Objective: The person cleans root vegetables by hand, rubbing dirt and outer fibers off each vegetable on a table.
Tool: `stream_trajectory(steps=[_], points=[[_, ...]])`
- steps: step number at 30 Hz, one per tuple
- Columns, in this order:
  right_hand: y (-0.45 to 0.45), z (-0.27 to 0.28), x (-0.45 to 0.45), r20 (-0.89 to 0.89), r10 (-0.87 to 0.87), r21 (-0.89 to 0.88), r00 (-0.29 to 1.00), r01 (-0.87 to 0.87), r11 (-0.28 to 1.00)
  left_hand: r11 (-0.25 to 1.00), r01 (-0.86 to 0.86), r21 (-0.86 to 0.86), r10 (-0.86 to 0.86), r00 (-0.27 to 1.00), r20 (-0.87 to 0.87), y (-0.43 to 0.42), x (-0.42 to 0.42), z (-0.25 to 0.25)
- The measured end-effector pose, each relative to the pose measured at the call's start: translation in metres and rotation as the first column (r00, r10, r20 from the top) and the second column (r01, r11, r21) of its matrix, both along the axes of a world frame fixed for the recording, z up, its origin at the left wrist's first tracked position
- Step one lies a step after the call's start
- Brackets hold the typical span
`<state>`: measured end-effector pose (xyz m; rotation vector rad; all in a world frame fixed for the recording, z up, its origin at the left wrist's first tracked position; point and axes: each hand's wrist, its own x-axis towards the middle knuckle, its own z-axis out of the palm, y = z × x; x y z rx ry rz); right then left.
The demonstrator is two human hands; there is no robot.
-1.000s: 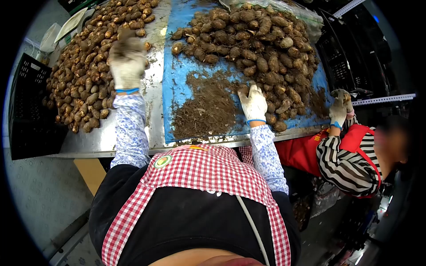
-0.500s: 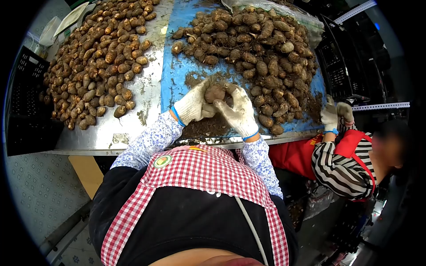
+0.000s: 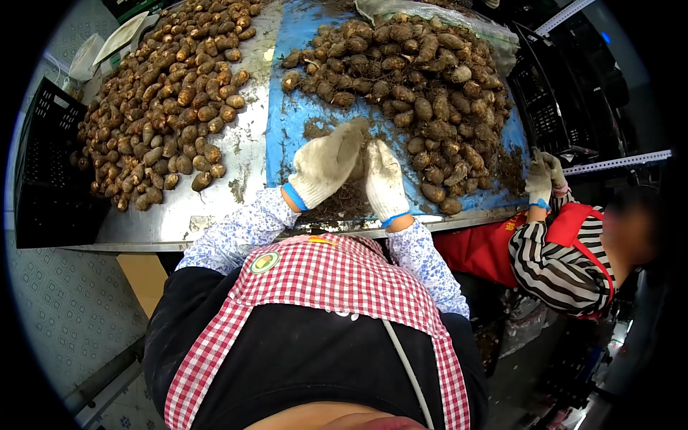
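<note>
Left hand [image 3: 326, 166] and right hand [image 3: 385, 178]: gloved, set close together, partly curled; anything held cannot be made out. Fibrous brown tubers [image 3: 423, 109]: heaped on blue sheet [image 3: 285, 118], beyond and right of both.

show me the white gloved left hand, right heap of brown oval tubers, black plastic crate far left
White gloved left hand [image 3: 327, 162]: head view, its middle
Right heap of brown oval tubers [image 3: 423, 108]: head view, central tubers
Black plastic crate [image 3: 49, 147]: head view, side wall

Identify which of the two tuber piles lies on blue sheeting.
The right-hand pile, heaped on the blue sheet; the left-hand pile lies on bare metal.
</note>
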<state>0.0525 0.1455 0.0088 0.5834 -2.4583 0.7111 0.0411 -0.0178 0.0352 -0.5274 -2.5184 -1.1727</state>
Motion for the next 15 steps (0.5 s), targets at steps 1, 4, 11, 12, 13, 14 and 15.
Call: stream_trajectory(steps=[1,4,11,12,13,14,15], points=[[0.004,-0.01,0.001,0.022,0.019,0.027,1.0,-0.02,0.999,0.993,0.016,-0.12,0.005,0.985,0.173,-0.003,0.008,0.026],[-0.009,0.024,0.011,0.389,0.007,-0.04,0.921,0.009,0.999,0.893,0.14,0.428,-0.264,0.932,0.247,-0.004,0.0,0.011],[-0.021,0.06,0.014,-0.135,0.108,0.173,0.985,-0.084,0.981,0.684,-0.337,0.647,-0.527,0.386,0.757,-0.005,0.005,-0.001],[-0.023,0.061,0.018,0.209,-0.026,0.136,0.978,-0.003,0.991,0.7,-0.233,0.675,-0.461,0.575,0.676,0.0,0.006,-0.014],[-0.021,0.05,0.012,0.353,-0.138,0.153,0.925,0.088,0.984,0.722,-0.132,0.679,-0.388,0.736,0.555,0.005,0.008,-0.024],[-0.018,0.024,-0.001,0.36,-0.061,-0.132,0.931,0.116,0.984,0.788,-0.098,0.608,-0.322,0.776,0.542,0.009,0.003,-0.002],[-0.015,0.006,-0.01,0.341,0.014,-0.41,0.94,0.135,0.902,0.894,0.053,0.445,-0.275,0.848,0.453,0.01,-0.005,-0.039]])
